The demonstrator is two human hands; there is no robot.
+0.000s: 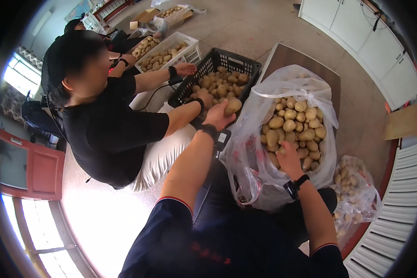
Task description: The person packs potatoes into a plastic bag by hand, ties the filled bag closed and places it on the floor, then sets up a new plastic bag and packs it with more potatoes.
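A large potato [233, 106] is gripped in my left hand [219, 116], over the near edge of the black crate [240, 59], which holds many potatoes. My right hand [289, 159] reaches into the open clear plastic bag [250, 134], its fingers closed at a potato among the pile of smaller potatoes [289, 125]. The fingertips are partly hidden there. Beside my left hand, a co-worker's hand [205, 99] touches potatoes in the black crate, and the co-worker's other hand [186, 69] is spread above its far left side.
The co-worker [111, 116] in black sits close on my left. White crates [192, 54] of potatoes stand beyond, near another person. A second bag of potatoes [356, 185] lies at the right by a radiator [389, 208]. White cabinets [356, 37] line the back right.
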